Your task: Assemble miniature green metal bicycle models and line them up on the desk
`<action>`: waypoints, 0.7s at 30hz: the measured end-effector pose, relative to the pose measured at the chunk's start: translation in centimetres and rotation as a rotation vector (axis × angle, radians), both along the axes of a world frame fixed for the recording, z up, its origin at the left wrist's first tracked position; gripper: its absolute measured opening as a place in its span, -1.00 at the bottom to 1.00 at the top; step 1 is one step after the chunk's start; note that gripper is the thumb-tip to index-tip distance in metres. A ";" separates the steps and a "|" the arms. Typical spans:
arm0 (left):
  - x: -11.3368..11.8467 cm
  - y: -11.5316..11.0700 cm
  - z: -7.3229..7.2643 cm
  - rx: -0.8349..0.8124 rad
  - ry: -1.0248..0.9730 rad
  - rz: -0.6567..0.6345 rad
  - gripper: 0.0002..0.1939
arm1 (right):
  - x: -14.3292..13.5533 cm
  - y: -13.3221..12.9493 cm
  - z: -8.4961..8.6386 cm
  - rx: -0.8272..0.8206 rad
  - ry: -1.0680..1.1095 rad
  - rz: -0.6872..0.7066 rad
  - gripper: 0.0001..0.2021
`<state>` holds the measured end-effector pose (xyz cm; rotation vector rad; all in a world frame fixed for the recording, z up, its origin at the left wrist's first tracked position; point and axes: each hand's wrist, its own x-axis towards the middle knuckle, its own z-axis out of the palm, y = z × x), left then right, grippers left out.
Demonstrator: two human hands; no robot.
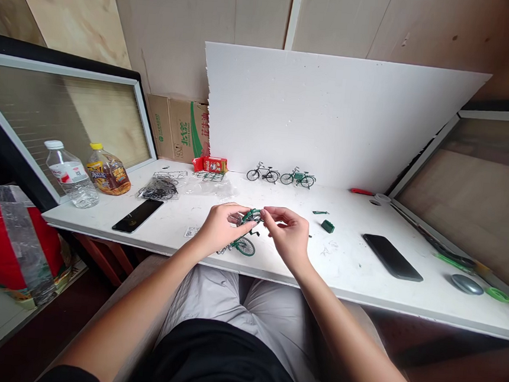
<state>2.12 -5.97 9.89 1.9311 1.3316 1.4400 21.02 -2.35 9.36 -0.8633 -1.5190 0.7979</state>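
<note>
A small green model bicycle (245, 246) is held up over the table's front edge, its lower wheel hanging below my fingers. My left hand (222, 227) is closed round the bicycle's upper part from the left. From the right, my right hand (289, 232) pinches at the green upper wheel or fender, thumb and forefinger together. The fingers cover part of the frame. A small green box-shaped part (327, 226) and a thin green piece (321, 212) lie on the table to the right of my hands.
Two finished model bicycles, one black (263, 173) and one green (298, 177), stand at the back by a white board (332, 120). Phones lie left (137, 215) and right (392, 258). Two bottles (72, 175) and bagged black parts (158, 188) are at left.
</note>
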 end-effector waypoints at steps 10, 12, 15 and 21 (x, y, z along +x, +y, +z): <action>0.2 0.1 0.1 -0.026 -0.096 -0.039 -0.69 | -0.3 -0.5 0.1 -0.003 0.003 0.141 -0.68; 0.0 0.3 0.0 -0.058 -0.133 -0.080 -0.68 | -0.4 -0.4 0.1 0.027 -0.012 0.136 -0.70; -0.1 0.6 -0.2 -0.073 -0.139 -0.110 -0.68 | -0.4 -0.4 0.0 0.046 -0.023 0.137 -0.74; 0.0 0.5 -0.4 -0.090 -0.148 -0.159 -0.67 | -0.2 -0.6 0.1 0.080 -0.003 0.156 -0.79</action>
